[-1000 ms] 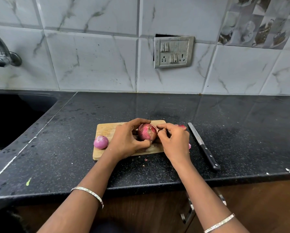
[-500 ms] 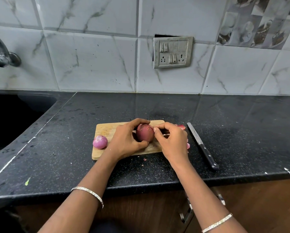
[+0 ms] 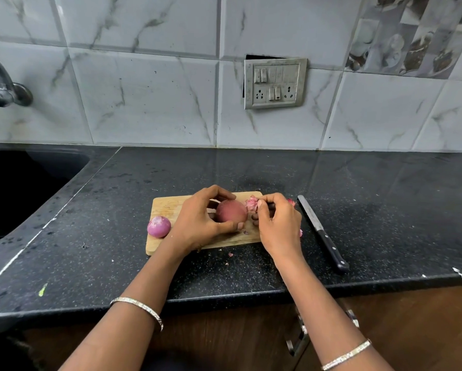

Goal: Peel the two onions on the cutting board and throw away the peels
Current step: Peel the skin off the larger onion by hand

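Note:
A wooden cutting board (image 3: 168, 207) lies on the black counter. My left hand (image 3: 197, 220) grips a reddish onion (image 3: 231, 214) over the board's middle, thumb below and fingers curled over its top. My right hand (image 3: 276, 223) pinches a pale pink piece of peel (image 3: 252, 204) just right of that onion. A second onion (image 3: 159, 226), shiny and purple, sits at the board's left edge. More peel pieces (image 3: 291, 202) lie behind my right hand, mostly hidden.
A black-handled knife (image 3: 322, 232) lies on the counter right of the board. Small peel scraps (image 3: 230, 254) dot the counter in front. A dark sink (image 3: 18, 188) and tap (image 3: 2, 84) are at the left. A switch plate (image 3: 275, 83) is on the tiled wall.
My right hand has pulled a piece of peel off the onion and drawn it a little to the right. My left hand turned the onion slightly.

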{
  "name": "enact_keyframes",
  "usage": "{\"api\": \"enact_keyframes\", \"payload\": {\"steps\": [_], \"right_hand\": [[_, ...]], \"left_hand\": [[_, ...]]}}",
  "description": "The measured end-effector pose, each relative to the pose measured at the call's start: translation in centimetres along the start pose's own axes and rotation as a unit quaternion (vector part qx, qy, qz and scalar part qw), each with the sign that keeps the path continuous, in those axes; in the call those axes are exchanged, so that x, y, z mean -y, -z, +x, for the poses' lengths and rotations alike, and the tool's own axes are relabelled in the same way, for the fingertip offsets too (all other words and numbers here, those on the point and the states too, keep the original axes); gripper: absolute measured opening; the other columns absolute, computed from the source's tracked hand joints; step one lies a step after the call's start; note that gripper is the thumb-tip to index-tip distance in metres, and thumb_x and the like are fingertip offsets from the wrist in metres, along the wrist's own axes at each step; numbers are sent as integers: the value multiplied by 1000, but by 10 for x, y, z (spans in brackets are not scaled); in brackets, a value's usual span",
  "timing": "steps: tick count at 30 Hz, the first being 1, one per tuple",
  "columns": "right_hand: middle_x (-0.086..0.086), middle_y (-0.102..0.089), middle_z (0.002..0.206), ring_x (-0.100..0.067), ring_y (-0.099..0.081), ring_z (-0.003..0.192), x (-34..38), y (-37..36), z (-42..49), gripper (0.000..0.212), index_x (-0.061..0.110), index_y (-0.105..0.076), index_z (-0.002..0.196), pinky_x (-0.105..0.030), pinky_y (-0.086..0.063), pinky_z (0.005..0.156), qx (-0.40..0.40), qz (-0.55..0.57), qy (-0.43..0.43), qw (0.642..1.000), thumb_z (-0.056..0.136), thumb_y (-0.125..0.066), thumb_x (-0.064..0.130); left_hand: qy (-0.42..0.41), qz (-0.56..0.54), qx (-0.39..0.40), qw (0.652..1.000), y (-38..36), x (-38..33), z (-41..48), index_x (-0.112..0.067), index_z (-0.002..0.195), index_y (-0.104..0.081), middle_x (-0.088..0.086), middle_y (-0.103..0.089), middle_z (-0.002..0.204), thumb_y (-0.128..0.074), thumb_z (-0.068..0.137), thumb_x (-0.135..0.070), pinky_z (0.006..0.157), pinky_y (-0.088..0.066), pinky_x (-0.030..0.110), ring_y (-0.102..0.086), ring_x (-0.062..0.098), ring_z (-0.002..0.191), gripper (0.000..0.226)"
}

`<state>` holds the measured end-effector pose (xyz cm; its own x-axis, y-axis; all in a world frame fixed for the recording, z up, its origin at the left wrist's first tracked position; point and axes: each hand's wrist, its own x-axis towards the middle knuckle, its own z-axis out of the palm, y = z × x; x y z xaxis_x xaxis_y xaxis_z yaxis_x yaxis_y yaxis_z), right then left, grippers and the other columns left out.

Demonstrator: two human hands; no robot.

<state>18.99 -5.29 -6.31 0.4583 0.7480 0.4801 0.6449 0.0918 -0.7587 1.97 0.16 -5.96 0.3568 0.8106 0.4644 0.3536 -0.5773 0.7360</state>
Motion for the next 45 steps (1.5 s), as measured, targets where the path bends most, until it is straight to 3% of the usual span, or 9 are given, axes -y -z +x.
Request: {"api": "enact_keyframes", "payload": {"steps": [5,11,15,18,21,25,36,41,45], "right_hand": [[1,-71,81,-19,-70,79,-5,-4,1,9,18,-66,99,-43,-57,77,-7,32,-24,999,99,-58,22],[-1,-71,77,-15,-71,67,-6,-2,2,9,15,-65,98,-44,-59,74,-51,60,-46,996,100,-56,15],[4,-69,89,-23,-71,83,-8,-3,5,15,21,-64,97,-48,-58,79,-99,73,-72,990,96,-57,8],[2,-62,110,-19,-62,104,-4,3,3,28,17,-70,107,-34,-50,94,-108,27,-60,992,89,-61,-2],[6,-60,118,-12,-58,112,4,7,-2,31,20,-73,112,-31,-46,100,-53,18,19,998,84,-69,5],[10,-67,108,-1,-64,100,9,2,-6,26,20,-76,103,-16,-53,81,77,82,130,985,82,-70,6],[2,-72,98,-16,-67,92,-3,-1,-2,22,26,-71,103,-49,-57,85,130,190,82,970,84,-75,13],[9,-65,93,-13,-63,92,0,0,-1,19,29,-64,104,-31,-52,81,145,159,105,971,92,-71,16],[10,-64,95,-12,-61,93,0,1,-1,18,28,-61,103,-30,-50,81,165,149,111,969,93,-70,16]], "left_hand": [[31,-52,12,998,0,-4,-2,-21,108,-63,-5,-70,111,-92,67,-11,79,-60,26,-69,12,98,50],[3,-48,30,998,0,-9,-4,-25,117,-64,-2,-65,113,-79,63,-26,83,-59,26,-66,12,100,57],[-12,-11,58,998,2,-6,-2,-31,121,-69,-2,-58,118,-72,64,-32,92,-54,23,-61,9,107,57],[-6,-2,70,998,3,-4,-1,-34,117,-67,-6,-61,119,-72,61,-30,94,-54,29,-62,10,107,56],[3,-20,73,997,2,-2,-1,-34,116,-65,-10,-68,117,-76,62,-24,90,-57,30,-66,9,100,55],[12,-60,49,997,1,-1,-2,-26,116,-66,-7,-72,111,-80,62,-21,86,-58,25,-70,9,97,56],[13,-89,46,995,1,10,-1,-25,128,-64,-6,-71,119,-80,74,-39,102,-54,44,-68,13,111,58],[21,-125,55,990,4,6,-2,-20,130,-64,-3,-72,120,-78,79,-33,102,-53,35,-67,12,113,54],[26,-156,63,985,4,5,-3,-15,129,-64,0,-71,121,-78,79,-27,95,-53,23,-67,12,113,54]]}}
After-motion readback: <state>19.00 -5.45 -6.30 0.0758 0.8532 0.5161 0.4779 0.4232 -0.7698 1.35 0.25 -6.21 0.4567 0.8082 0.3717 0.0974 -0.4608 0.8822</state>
